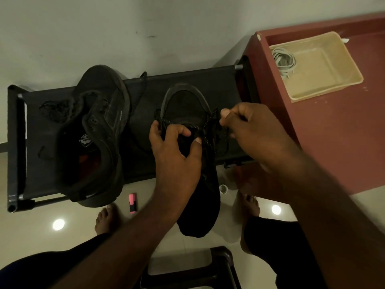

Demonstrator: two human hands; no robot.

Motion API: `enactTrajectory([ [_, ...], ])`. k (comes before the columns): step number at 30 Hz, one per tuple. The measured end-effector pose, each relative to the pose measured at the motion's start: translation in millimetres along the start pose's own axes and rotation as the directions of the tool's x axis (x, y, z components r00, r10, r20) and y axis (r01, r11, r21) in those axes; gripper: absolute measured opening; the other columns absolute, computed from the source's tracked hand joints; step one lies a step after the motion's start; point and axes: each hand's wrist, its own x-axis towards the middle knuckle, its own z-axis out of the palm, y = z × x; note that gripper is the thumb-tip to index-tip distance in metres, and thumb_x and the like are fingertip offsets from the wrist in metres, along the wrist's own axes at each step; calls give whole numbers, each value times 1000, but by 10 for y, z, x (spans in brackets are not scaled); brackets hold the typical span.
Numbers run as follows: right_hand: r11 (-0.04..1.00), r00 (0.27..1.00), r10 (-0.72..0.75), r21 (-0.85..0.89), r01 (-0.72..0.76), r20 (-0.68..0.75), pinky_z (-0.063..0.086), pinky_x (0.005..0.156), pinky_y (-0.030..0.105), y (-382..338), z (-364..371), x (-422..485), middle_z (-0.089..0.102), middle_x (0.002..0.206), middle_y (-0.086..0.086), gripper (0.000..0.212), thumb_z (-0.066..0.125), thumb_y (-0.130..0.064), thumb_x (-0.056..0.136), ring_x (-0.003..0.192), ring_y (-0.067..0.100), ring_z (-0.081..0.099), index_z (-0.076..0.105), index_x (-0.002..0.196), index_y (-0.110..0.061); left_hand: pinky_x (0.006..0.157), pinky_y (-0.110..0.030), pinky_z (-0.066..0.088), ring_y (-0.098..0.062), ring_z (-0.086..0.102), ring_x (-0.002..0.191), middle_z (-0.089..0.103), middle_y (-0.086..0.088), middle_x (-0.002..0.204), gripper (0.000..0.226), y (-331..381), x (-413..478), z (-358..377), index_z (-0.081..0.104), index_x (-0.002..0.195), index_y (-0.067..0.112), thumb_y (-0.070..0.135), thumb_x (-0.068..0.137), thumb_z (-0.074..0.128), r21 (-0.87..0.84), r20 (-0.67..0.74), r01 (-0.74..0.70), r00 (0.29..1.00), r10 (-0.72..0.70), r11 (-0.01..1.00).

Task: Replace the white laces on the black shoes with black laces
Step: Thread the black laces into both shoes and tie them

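View from above of a person seated over a low black fabric rack [187, 78] that stands on a pale tiled floor against a wall. Two black shoes sit on the rack. The laced shoe [185, 101] lies right of centre, toe pointing far, heel hanging over the near edge. A speckled black lace [173, 122] crosses its lowest eyelets. The left hand [175, 147] grips this shoe across the tongue, fingers and thumb curled round the upper. The right hand [250, 130], just beside the shoe's right edge, pinches the black lace between thumb and curled fingers.

The second shoe [100, 126] lies tipped on its side at the left of the rack, opening facing right, with a loose dark lace [54, 110] bunched on the fabric to its left.

To the right stands a maroon table [343, 132] holding a beige tray [325, 88]; the white laces [283, 59] are coiled in the tray's far left corner, well apart from the shoes.

On the floor near the rack are a pink highlighter [133, 203] and a small tape roll [223, 188]. Two bare feet rest on the tiles, and a dark stool [208, 268] shows at the near edge
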Motion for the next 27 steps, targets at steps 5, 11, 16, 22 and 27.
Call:
enactTrajectory([
  [5, 970, 978, 124, 188, -155, 165, 56, 68, 28, -61, 66, -31, 71, 83, 3, 20, 46, -23, 106, 69, 10, 69, 63, 98, -17, 114, -20, 26, -18, 17, 148, 16, -6, 158, 23, 10, 14, 5, 56, 99, 35, 18, 90, 68, 7, 26, -60, 998, 60, 998],
  [11, 997, 985, 15, -72, -3, 174, 50, 52, 14, -10, 191, -92, 69, 69, 0, 31, 70, -42, 90, 59, 2, 65, 69, 85, -12, 112, -44, 39, -23, 28, 144, 21, -6, 156, 19, 5, 83, -27, 60, 100, 35, 21, 90, 67, -28, 24, -20, 999, 21, 999],
  [16, 977, 948, -96, 213, 31, 303, 53, 64, 32, -130, 113, -101, 63, 65, 6, 29, 57, -21, 98, 61, 15, 61, 64, 73, -10, 113, -43, 37, -22, 31, 142, 27, -4, 152, 16, 16, 87, -36, 59, 101, 32, 23, 91, 67, 5, 37, 4, 999, -4, 1000],
  [22, 493, 971, -164, 867, -74, 176, 56, 76, 37, -209, -130, -76, 63, 83, 12, 29, 41, -13, 80, 88, 27, 66, 50, 53, -17, 78, 7, 35, -15, 42, 129, 31, 0, 147, 15, 51, 128, -60, 60, 103, 28, 21, 92, 66, -10, 51, 80, 996, -80, 997],
  [27, 983, 983, 161, 76, -168, 88, 37, 44, 23, -34, -34, -37, 63, 67, 0, 14, 60, -18, 89, 49, 8, 51, 58, 76, -14, 103, -20, 41, -16, 43, 129, 35, 1, 144, 14, 38, 106, -23, 61, 100, 29, 26, 89, 69, 0, 29, 56, 998, -55, 998],
])
